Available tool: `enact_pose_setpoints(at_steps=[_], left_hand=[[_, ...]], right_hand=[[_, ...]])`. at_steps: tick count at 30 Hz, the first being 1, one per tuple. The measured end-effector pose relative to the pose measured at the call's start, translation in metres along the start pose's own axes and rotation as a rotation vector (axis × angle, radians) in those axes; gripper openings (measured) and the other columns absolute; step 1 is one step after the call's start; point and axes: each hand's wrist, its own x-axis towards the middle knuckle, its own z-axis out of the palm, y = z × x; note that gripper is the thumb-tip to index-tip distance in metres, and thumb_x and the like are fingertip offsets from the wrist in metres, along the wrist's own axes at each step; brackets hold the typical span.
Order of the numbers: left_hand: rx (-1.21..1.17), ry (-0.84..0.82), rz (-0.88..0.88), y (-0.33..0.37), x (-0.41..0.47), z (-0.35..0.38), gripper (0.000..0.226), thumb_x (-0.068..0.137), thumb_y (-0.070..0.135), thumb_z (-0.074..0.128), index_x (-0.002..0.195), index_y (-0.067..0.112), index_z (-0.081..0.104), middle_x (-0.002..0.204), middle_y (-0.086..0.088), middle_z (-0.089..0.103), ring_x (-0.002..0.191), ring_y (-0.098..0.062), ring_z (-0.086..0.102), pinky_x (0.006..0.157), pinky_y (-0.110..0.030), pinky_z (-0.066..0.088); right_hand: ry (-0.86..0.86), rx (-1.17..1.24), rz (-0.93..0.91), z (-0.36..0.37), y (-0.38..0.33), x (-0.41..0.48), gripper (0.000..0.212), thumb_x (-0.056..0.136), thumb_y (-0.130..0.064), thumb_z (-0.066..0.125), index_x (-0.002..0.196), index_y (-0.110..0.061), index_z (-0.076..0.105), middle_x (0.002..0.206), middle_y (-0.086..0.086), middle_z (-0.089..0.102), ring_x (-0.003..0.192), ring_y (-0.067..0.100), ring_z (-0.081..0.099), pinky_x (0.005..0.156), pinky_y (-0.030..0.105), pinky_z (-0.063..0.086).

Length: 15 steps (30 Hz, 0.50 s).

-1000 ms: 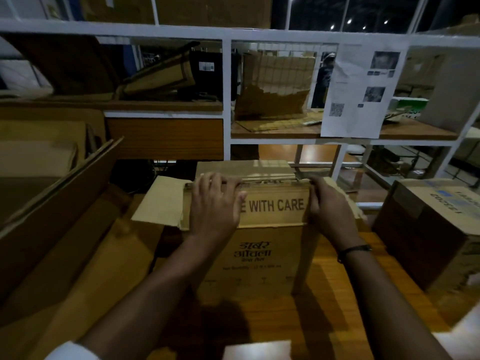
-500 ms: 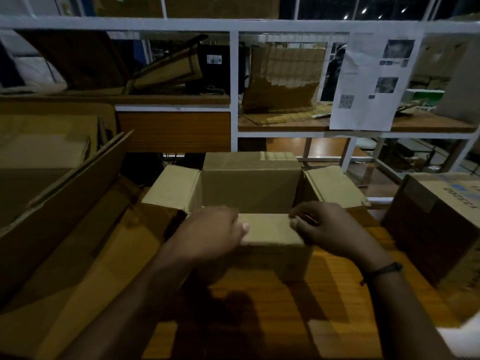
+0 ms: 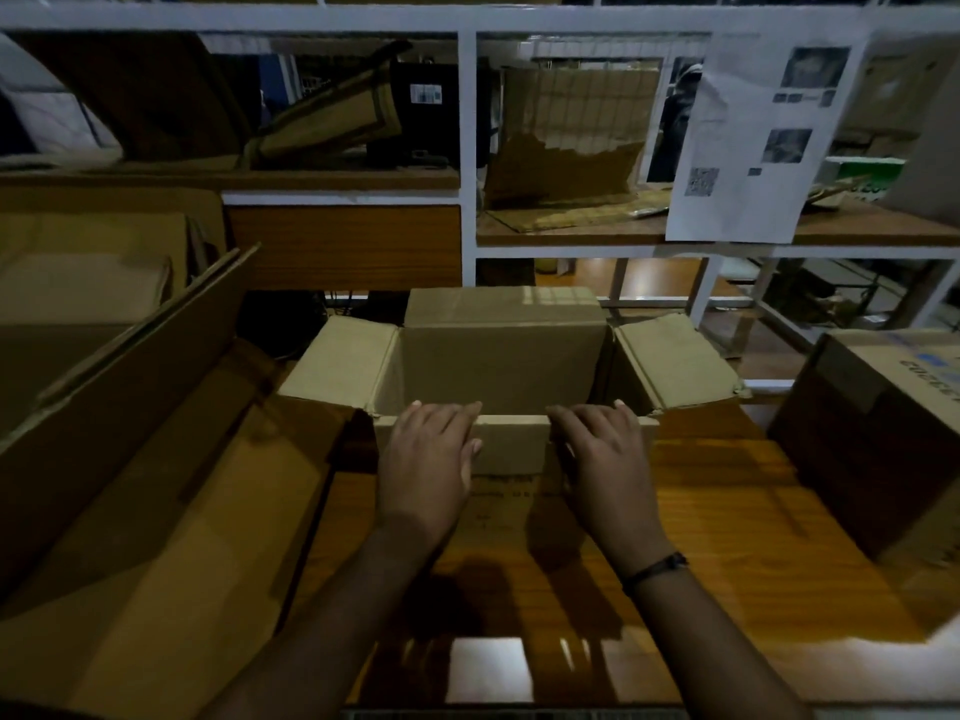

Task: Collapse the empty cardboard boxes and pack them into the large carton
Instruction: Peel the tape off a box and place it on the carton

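Observation:
A small empty cardboard box (image 3: 501, 366) stands upright on the wooden table (image 3: 727, 537), its top open. Its side flaps spread left (image 3: 337, 358) and right (image 3: 675, 358), and the far flap stands up. The near flap (image 3: 511, 444) is folded down over the front wall. My left hand (image 3: 426, 459) lies flat on the left part of that flap, fingertips at the fold. On the right part my right hand (image 3: 602, 459) presses the same way. The large carton (image 3: 156, 511) lies open at the left, with flat cardboard inside it.
Another brown box (image 3: 883, 433) sits at the right edge of the table. A white-framed shelf (image 3: 467, 148) rises behind, holding torn cardboard and a hanging printed sheet (image 3: 758, 142). More cartons are stacked at the far left (image 3: 78, 283).
The small box's top flaps, held together a second ago, are now spread open. Both hands have pulled the near flap toward me and pressed it down over the front wall.

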Motion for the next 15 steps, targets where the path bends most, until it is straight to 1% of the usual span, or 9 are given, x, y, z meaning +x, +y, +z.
enact_pose_setpoints(at_steps=[3, 6, 7, 10, 13, 15], left_hand=[[-0.009, 0.031, 0.029, -0.002, -0.001, 0.006, 0.050, 0.102, 0.035, 0.057, 0.150, 0.027, 0.047, 0.144, 0.004, 0.058, 0.136, -0.015, 0.048, 0.123, -0.035, 0.016], [0.021, 0.018, 0.081, -0.010, -0.004, 0.008, 0.058, 0.103, 0.035, 0.053, 0.157, 0.024, 0.036, 0.160, 0.000, 0.043, 0.147, -0.019, 0.038, 0.126, -0.039, 0.017], [0.041, 0.029, 0.091, -0.015, -0.005, 0.008, 0.060, 0.102, 0.035, 0.054, 0.157, 0.022, 0.035, 0.161, -0.003, 0.040, 0.149, -0.022, 0.037, 0.126, -0.041, 0.020], [0.045, 0.113, 0.075, -0.039, -0.010, 0.008, 0.058, 0.100, 0.031, 0.060, 0.153, 0.014, 0.042, 0.157, -0.010, 0.046, 0.145, -0.028, 0.043, 0.122, -0.048, 0.030], [0.028, 0.177, 0.081, -0.052, -0.016, 0.011, 0.054, 0.101, 0.031, 0.055, 0.150, 0.012, 0.047, 0.152, -0.010, 0.052, 0.142, -0.027, 0.047, 0.121, -0.048, 0.032], [0.011, 0.210, 0.070, -0.049, -0.015, 0.014, 0.051, 0.099, 0.025, 0.062, 0.147, 0.010, 0.051, 0.147, -0.012, 0.057, 0.138, -0.029, 0.051, 0.119, -0.050, 0.035]], right_hand=[[-0.012, -0.003, -0.018, 0.002, 0.003, 0.001, 0.059, 0.083, -0.037, 0.056, 0.139, -0.019, 0.058, 0.134, 0.008, 0.062, 0.131, 0.029, 0.052, 0.121, 0.058, 0.026], [0.003, -0.010, -0.085, 0.004, 0.012, -0.004, 0.061, 0.086, -0.031, 0.058, 0.146, -0.019, 0.051, 0.142, 0.009, 0.057, 0.137, 0.029, 0.047, 0.122, 0.057, 0.025], [0.015, -0.010, -0.096, 0.004, 0.017, -0.007, 0.062, 0.087, -0.028, 0.060, 0.148, -0.020, 0.049, 0.146, 0.010, 0.054, 0.140, 0.029, 0.044, 0.122, 0.057, 0.026], [0.097, 0.010, -0.084, 0.003, 0.037, -0.012, 0.063, 0.088, -0.018, 0.064, 0.149, -0.017, 0.050, 0.150, 0.012, 0.051, 0.143, 0.030, 0.042, 0.120, 0.055, 0.032], [0.166, 0.002, -0.080, 0.004, 0.050, -0.016, 0.062, 0.086, -0.012, 0.067, 0.146, -0.014, 0.053, 0.147, 0.013, 0.053, 0.141, 0.030, 0.045, 0.119, 0.051, 0.033], [0.195, 0.011, -0.072, 0.006, 0.050, -0.013, 0.057, 0.086, -0.014, 0.064, 0.143, -0.012, 0.056, 0.142, 0.014, 0.057, 0.136, 0.032, 0.049, 0.118, 0.051, 0.035]])
